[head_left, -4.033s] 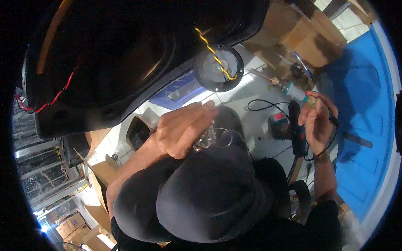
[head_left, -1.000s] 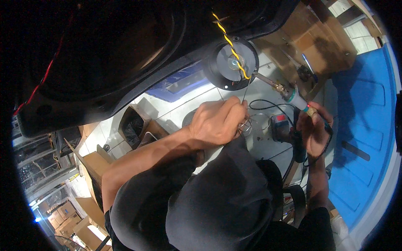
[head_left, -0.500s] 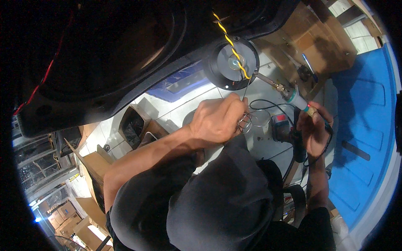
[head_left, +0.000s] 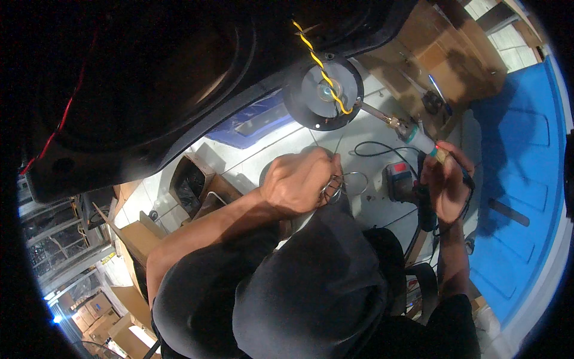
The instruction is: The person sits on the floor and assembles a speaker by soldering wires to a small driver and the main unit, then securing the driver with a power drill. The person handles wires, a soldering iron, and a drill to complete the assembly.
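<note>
A left hand (head_left: 299,182), curled narrow, holds a loose coil of thin, shiny wire (head_left: 333,190), its round loops spilling past the fingertips. A right hand (head_left: 448,179) grips a soldering iron (head_left: 421,140) by its handle: smooth white and teal collar, slim metal shaft pointing up-left. The tip is at the right rim of a round speaker (head_left: 314,99), beside the end of a twisted yellow-and-black wire (head_left: 310,48); whether they touch cannot be told. The speaker has a grey cone and flat black ring, close against the curved edge of a moulded black panel (head_left: 179,78). Glossy white floor tiles (head_left: 251,152) leave open room between left hand and speaker. Rightward, space is tighter: a cordless tool (head_left: 400,182), then a ribbed blue plastic panel (head_left: 520,179).
</note>
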The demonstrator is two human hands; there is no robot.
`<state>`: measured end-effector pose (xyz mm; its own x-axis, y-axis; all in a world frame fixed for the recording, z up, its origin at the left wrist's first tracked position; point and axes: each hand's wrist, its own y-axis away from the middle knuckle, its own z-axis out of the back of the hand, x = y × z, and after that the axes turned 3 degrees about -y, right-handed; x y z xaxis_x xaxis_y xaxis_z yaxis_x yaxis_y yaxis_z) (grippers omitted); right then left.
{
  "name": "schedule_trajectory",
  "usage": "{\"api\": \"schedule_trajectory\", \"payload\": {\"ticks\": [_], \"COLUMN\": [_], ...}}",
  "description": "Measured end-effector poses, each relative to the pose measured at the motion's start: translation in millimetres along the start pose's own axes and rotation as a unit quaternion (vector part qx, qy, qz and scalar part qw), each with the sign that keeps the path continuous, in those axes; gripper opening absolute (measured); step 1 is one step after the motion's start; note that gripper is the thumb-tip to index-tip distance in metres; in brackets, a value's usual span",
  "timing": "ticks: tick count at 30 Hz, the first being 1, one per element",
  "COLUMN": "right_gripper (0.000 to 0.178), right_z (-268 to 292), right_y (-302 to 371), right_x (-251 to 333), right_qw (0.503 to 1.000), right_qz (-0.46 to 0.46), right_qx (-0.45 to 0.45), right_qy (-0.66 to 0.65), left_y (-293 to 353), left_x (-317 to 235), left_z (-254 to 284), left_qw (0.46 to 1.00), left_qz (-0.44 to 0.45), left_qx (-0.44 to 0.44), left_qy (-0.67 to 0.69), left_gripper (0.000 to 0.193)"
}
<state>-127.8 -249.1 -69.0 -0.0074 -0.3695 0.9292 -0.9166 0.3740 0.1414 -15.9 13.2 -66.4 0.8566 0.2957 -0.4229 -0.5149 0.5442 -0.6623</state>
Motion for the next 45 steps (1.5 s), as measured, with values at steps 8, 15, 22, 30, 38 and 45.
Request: {"api": "schedule_trajectory", "payload": {"ticks": [8, 15, 22, 30, 38, 45], "right_gripper": [0.042, 0.040, 0.040, 0.041, 0.045, 0.042], "right_z": [-5, -8, -7, -4, -3, -7], "right_y": [-3, -3, -2, 3, 4, 4], "right_x": [4, 5, 4, -1, -2, 2], "right_qw": [1.000, 1.000, 1.000, 1.000, 1.000, 1.000], "right_qz": [-0.015, -0.025, -0.020, 0.006, -0.011, 0.006], "right_qx": [0.007, -0.010, -0.001, 0.023, 0.017, 0.021], "right_qy": [-0.017, -0.005, 0.001, 0.012, -0.003, 0.010], "left_y": [5, 6, -1, -15, -14, -16], "left_x": [5, 5, 0, -4, -1, 0], "left_z": [5, 5, 2, 7, 2, 5], "left_qw": [0.999, 0.999, 0.998, 0.998, 0.999, 0.997], "left_qz": [-0.028, -0.031, -0.015, 0.004, -0.014, -0.011], "left_qx": [0.027, 0.023, -0.019, 0.053, 0.045, 0.077], "left_qy": [-0.028, -0.032, -0.054, 0.015, 0.002, 0.000], "left_gripper": [0.024, 0.027, 0.029, 0.015, 0.020, 0.029]}}
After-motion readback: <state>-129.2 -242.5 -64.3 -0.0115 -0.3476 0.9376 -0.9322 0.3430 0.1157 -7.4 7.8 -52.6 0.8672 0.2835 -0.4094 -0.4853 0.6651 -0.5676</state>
